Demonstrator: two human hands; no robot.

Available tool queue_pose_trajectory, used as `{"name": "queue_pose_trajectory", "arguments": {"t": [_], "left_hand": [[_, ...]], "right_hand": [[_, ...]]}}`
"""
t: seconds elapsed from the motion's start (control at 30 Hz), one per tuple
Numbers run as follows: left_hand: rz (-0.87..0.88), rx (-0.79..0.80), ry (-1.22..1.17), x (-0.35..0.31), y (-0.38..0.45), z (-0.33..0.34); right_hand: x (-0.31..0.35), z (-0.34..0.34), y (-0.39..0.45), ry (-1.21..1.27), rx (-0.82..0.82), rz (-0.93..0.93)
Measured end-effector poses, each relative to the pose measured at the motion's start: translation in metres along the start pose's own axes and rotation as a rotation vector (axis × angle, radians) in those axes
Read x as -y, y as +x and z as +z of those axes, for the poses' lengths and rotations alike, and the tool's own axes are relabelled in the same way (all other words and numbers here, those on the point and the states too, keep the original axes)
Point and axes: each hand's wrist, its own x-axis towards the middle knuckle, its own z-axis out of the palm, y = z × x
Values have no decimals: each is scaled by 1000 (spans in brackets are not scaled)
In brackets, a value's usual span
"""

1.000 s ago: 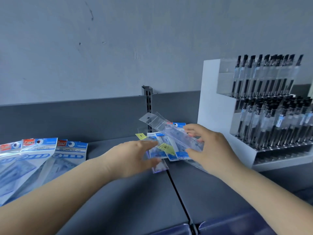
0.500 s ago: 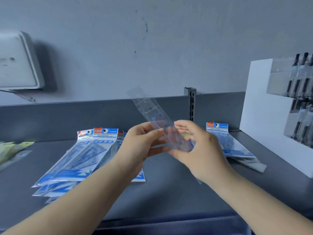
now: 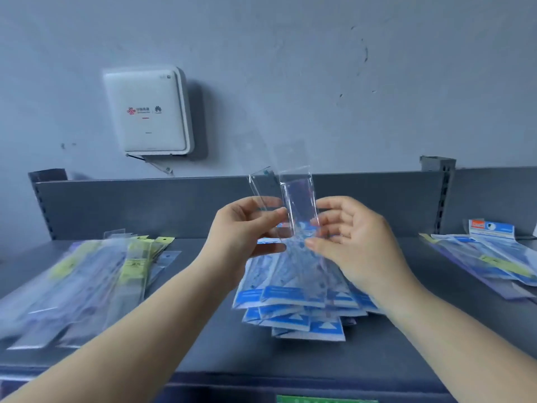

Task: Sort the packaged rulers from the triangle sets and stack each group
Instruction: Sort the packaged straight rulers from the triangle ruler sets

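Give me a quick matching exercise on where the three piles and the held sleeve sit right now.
Things:
1. clear ruler sleeve
2. blue-banded triangle-set pile
3. yellow-labelled ruler pile
4. mixed pile

Places:
A. on the shelf at far right
B. on the shelf at left
C. raised between the left hand and the right hand
D. on the shelf at centre, under the hands

Pairs: 1-C, 2-D, 3-B, 4-A

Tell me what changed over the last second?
The right hand lifted clear ruler packs from the mixed pile; the left hand joined it, and both carried them left, now upright over the triangle sets. The stacks stayed put.
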Motion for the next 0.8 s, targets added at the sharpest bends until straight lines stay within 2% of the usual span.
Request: {"name": "queue_pose_trajectory", "arguments": {"t": [0.2, 0.5, 0.57, 0.67, 0.7, 0.8], "left_hand": [[63, -133, 14, -16, -2, -101], [56, -328, 238, -25, -5, -247], [47, -347, 375, -17, -2, -270], [90, -388, 950, -2, 4, -299], [124, -403, 1078, 0, 4, -306], [194, -421, 1189, -3, 2, -313]], "right_hand": [[19, 83, 15, 236, 89, 118], [46, 205, 32, 313, 229, 201], [48, 223, 36, 316, 244, 216], [51, 244, 42, 317, 234, 228], [51, 250, 44, 320, 222, 234], [50, 267, 52, 238, 232, 271]]}}
